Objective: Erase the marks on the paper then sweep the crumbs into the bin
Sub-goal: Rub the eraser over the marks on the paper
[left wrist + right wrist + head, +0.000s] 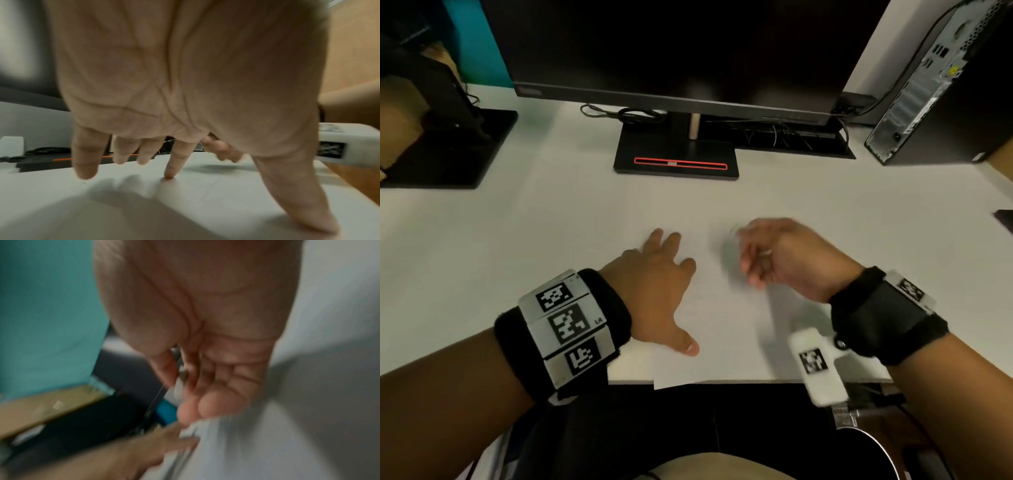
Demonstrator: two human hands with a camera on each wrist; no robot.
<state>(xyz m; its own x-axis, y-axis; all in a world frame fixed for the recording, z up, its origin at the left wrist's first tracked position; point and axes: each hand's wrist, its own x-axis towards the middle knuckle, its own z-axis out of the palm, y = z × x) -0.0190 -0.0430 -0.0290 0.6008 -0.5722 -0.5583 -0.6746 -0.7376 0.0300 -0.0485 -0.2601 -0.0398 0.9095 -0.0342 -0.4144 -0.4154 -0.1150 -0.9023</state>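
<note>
A white sheet of paper (722,308) lies on the white desk (517,240), its near corner hanging over the front edge. No marks or crumbs show on it. My left hand (667,274) lies spread on the sheet's left part, with the index fingertip (169,172) and thumb pressing down. My right hand (767,253) is blurred just above the sheet's right part, little-finger side down, fingers curled. It pinches a small pale thing (180,378), apparently the eraser, between thumb and fingers. A round dark bin (876,452) with a metal rim stands below the desk edge at the lower right.
A dark monitor (688,51) on a black base (674,154) stands behind the paper, with cables beside it. A computer tower (928,85) is at the back right. Another black stand (448,147) is at the left.
</note>
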